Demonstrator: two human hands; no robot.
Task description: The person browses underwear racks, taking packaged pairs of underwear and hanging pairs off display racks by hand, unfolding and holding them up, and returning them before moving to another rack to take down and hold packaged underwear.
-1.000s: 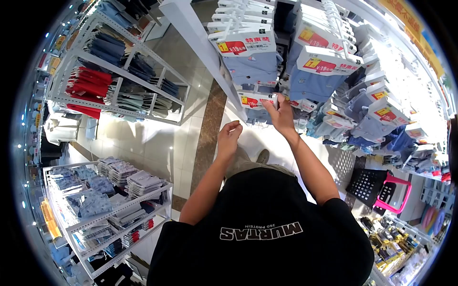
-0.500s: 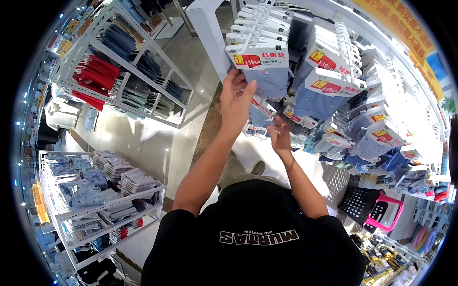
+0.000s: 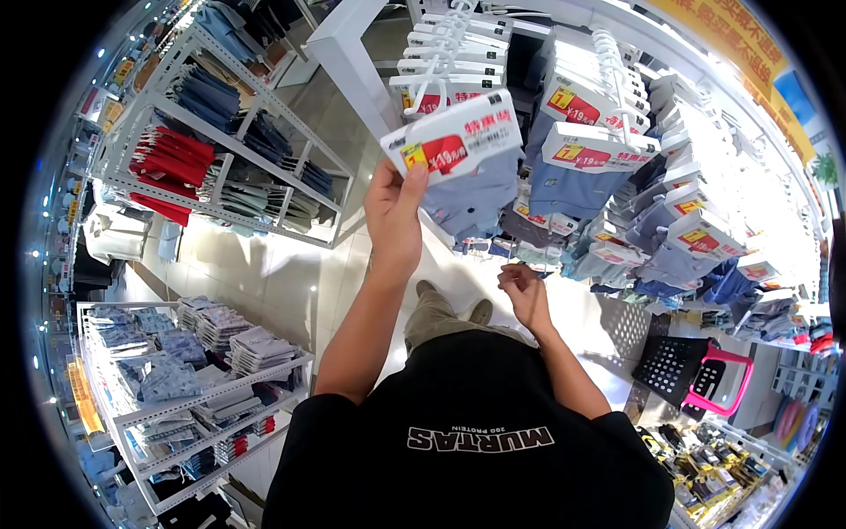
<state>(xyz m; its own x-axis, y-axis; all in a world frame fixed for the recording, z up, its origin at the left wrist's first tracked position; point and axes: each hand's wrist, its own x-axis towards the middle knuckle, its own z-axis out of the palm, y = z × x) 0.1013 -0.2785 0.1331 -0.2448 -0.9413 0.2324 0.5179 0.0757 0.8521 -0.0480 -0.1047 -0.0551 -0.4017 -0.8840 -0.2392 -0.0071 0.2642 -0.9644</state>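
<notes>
The left hand (image 3: pixel 394 219) pinched a printed card (image 3: pixel 454 139) over blue cloth (image 3: pixel 476 194). Right hand (image 3: pixel 529 298) curled, grip unclear, left of a perforated basket (image 3: pixel 668 366).

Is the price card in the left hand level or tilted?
Tilted: the price card slants in the left hand, its gripped end lower in view, while the cards behind run nearly level.

clothing shop | price-tagged garments (image 3: pixel 577 189) hanging | shelves of folded clothes (image 3: pixel 176 353)
</notes>
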